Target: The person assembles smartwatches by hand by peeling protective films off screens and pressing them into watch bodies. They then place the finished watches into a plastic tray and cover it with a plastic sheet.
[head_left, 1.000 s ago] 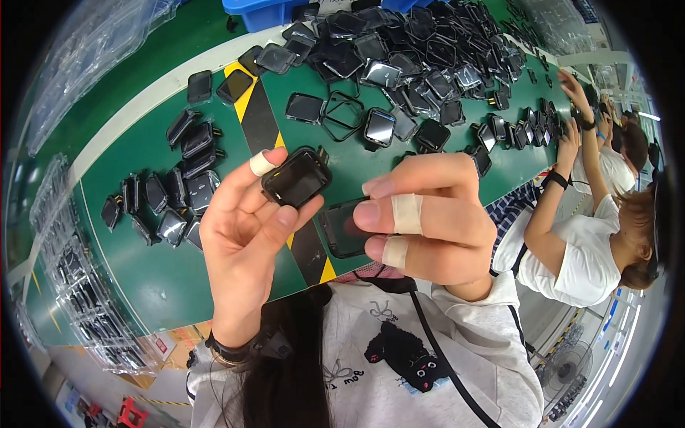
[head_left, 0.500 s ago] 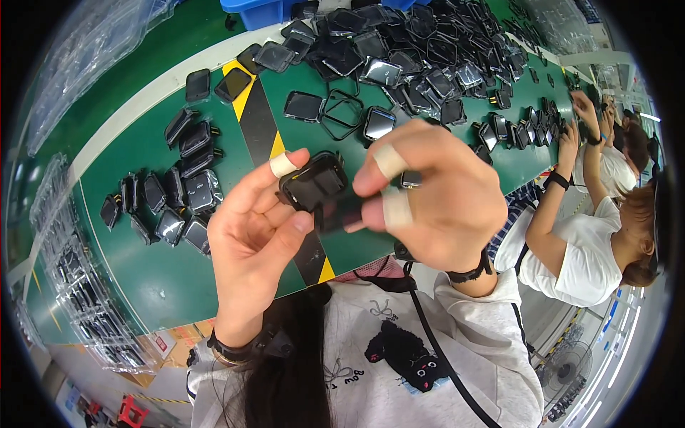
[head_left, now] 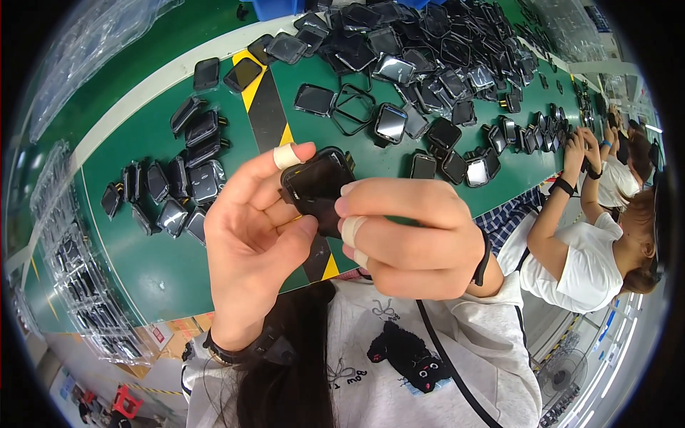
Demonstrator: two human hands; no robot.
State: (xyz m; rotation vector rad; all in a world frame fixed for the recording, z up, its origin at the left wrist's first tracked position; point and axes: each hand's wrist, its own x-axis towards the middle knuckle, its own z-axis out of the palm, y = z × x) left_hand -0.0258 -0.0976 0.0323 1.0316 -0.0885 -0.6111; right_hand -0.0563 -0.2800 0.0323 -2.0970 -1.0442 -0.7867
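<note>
My left hand (head_left: 246,239) grips a black smartwatch case (head_left: 317,178) by its edges, with the dark glossy screen tilted toward me. Pale tape wraps its index finger. My right hand (head_left: 417,239) is closed in a pinch at the lower right edge of the case, with tape on its fingers too. Between the two hands, a thin dark film (head_left: 328,217) shows at the lower edge of the case, its right end hidden behind my right fingers.
Several cases lie on the green table (head_left: 135,264) at left, beside a black-yellow stripe (head_left: 267,114). A large heap of cases (head_left: 421,50) fills the back. More cases (head_left: 457,153) sit at right. Clear plastic trays (head_left: 85,299) line the left edge. Co-workers (head_left: 571,264) sit at right.
My right hand has moved down and slightly left, its fingers coming to the edge of the case. Several cases on the table at right, which it covered, now show.
</note>
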